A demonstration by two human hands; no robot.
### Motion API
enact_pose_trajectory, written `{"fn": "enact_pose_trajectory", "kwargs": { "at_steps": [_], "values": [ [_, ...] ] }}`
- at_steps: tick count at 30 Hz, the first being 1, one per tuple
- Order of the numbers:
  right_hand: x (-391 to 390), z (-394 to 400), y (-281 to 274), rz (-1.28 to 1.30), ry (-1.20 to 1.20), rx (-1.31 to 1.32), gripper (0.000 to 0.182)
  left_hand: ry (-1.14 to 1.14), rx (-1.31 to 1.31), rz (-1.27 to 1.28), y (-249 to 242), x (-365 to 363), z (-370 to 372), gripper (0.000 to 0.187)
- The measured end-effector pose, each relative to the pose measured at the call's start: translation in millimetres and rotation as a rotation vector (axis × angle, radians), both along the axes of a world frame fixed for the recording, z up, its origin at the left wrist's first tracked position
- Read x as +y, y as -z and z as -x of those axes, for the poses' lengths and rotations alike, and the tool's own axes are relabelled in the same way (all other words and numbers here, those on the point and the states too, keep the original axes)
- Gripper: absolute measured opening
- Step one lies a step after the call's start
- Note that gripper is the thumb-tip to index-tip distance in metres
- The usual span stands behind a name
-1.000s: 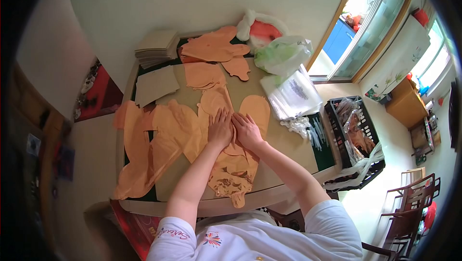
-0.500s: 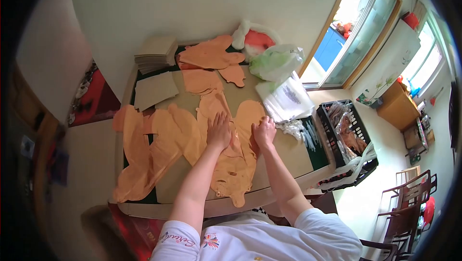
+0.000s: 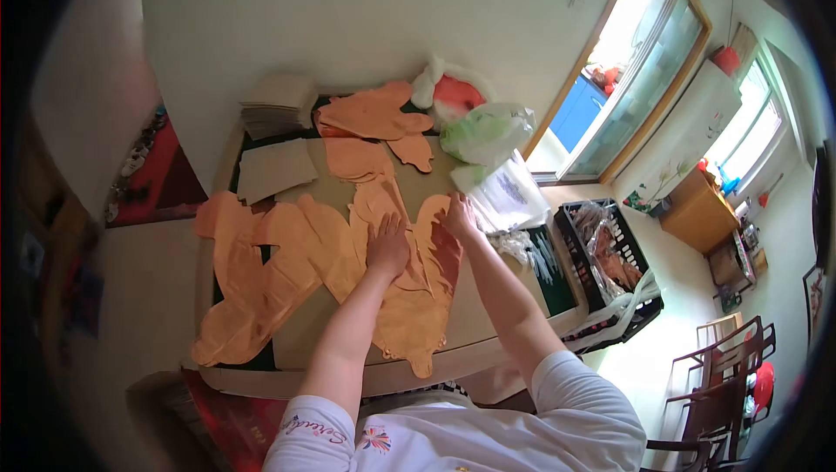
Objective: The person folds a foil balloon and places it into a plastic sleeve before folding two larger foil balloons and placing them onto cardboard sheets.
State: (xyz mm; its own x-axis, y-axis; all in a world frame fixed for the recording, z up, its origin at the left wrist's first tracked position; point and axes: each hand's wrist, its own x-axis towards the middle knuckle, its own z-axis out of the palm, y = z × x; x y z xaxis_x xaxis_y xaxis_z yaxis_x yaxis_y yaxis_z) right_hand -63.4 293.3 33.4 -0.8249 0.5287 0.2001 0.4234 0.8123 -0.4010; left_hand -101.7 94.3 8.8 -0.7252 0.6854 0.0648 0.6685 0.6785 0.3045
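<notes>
A limp orange sheet-like piece with rounded lobes lies in front of me on the table. My left hand rests flat on its middle with the fingers spread. At the top of its right lobe, my right hand has its fingers curled on the edge. That lobe looks partly raised, with a darker reddish side showing. A second orange piece spreads out on the left. More orange pieces are piled at the far side of the table.
Grey-brown cardboard sheets and a stack of them sit at the back left. Clear plastic bags and a greenish bag lie at the back right. A black crate with wrapped items stands off the table's right side.
My right hand has moved farther up the lobe, to its top edge. The lobe's side has turned inward and looks darker. My left hand stays on the piece. The view has shifted slightly.
</notes>
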Motion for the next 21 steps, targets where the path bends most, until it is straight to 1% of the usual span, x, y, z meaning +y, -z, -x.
{"fn": "enact_pose_trajectory", "kwargs": {
  "at_steps": [3,4,7,8,11,12,14,16,17,18,19,20,21],
  "values": [
    [23,22,-11,0.014,-0.089,-0.260,0.081,-0.002,-0.014,0.032,2,0,-1,0.055],
    [34,28,-5,-0.044,-0.199,-0.198,0.076,0.000,-0.016,0.039,1,0,-2,0.055],
    [46,59,-6,-0.145,-0.227,-0.585,0.065,0.005,-0.033,0.004,-6,-2,-2,0.055],
    [46,58,-3,-0.266,-0.334,-0.502,0.057,0.009,-0.044,-0.013,-5,-3,-3,0.055],
    [40,66,-12,-0.082,-0.252,-0.608,0.055,0.009,0.069,-0.055,7,-3,-3,0.055],
    [7,44,-69,-0.042,-0.350,-0.727,0.048,0.002,0.096,-0.068,13,-1,-2,0.055],
    [7,33,-71,0.347,-0.546,-0.449,0.042,-0.005,0.151,-0.091,21,3,0,0.055],
    [0,22,-74,0.801,-0.539,-0.106,0.043,0.005,0.169,0.008,11,1,1,0.055],
    [-6,14,-73,1.054,-0.428,0.087,0.047,0.011,0.176,0.055,4,-1,-3,0.055],
    [-11,8,-72,1.291,-0.311,0.291,0.050,0.039,0.122,0.075,-15,-8,-8,0.055],
    [-2,6,-37,0.668,-0.263,0.130,0.048,0.018,0.004,-0.096,-19,-9,-11,0.054],
    [8,0,11,0.047,-0.202,-0.025,0.047,-0.003,-0.112,-0.267,-21,-11,-14,0.054],
    [3,-19,34,-0.140,-0.274,0.003,0.046,-0.027,-0.223,-0.441,-23,-12,-13,0.053]
  ]
}}
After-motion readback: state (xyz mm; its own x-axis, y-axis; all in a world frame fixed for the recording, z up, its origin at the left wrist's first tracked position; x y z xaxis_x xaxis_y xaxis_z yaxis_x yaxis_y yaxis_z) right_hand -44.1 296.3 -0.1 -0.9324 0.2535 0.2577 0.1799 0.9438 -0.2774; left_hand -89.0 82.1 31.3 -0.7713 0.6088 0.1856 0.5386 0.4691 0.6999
